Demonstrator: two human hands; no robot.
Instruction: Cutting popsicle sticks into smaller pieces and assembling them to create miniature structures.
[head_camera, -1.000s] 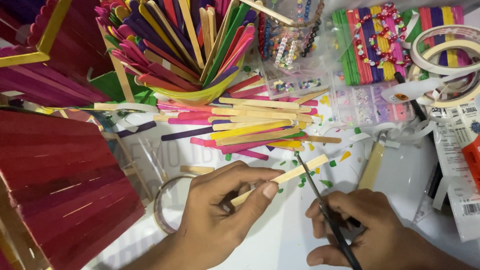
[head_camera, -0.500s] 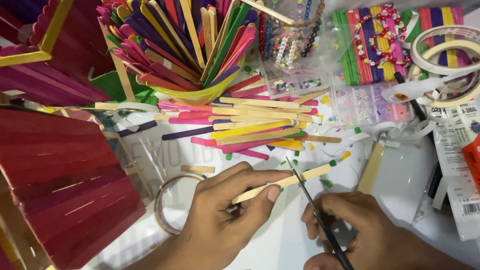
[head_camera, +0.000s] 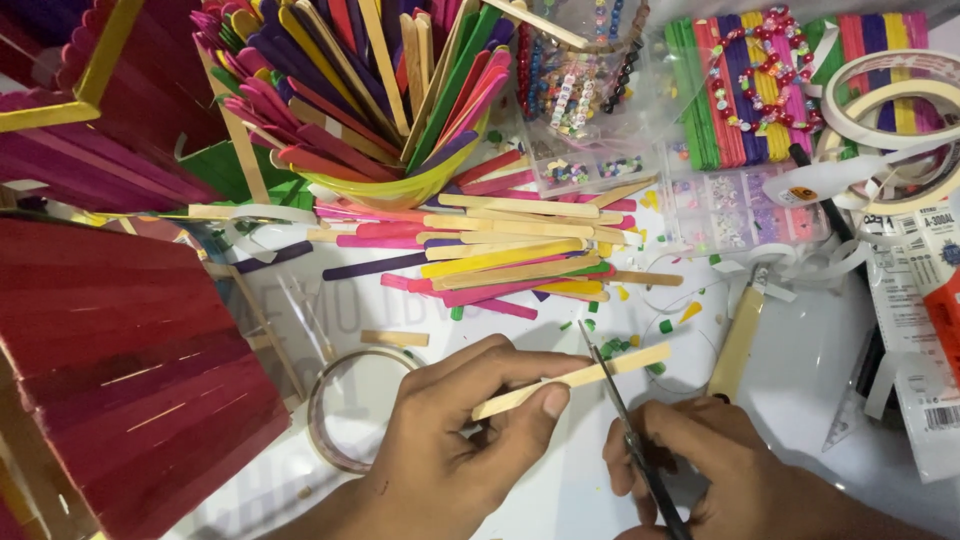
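My left hand (head_camera: 460, 440) pinches a plain wooden craft stick (head_camera: 640, 361) between thumb and fingers, holding it almost level above the white table. My right hand (head_camera: 720, 470) grips a pair of scissors (head_camera: 615, 405), whose blades point away from me and meet the stick near its middle. Small green and yellow offcuts (head_camera: 612, 348) lie just beyond the stick.
A heap of coloured craft sticks (head_camera: 500, 260) lies behind the hands, under a yellow cup full of sticks (head_camera: 350, 90). A red stick-built panel (head_camera: 120, 370) fills the left. A tape roll (head_camera: 340, 410), a wooden-handled tool (head_camera: 738, 340), bead boxes (head_camera: 730, 210) and white tape rolls (head_camera: 900, 120) surround them.
The scissors have shifted left along the stick, from near its right end toward its middle. My left hand has lowered the stick slightly.
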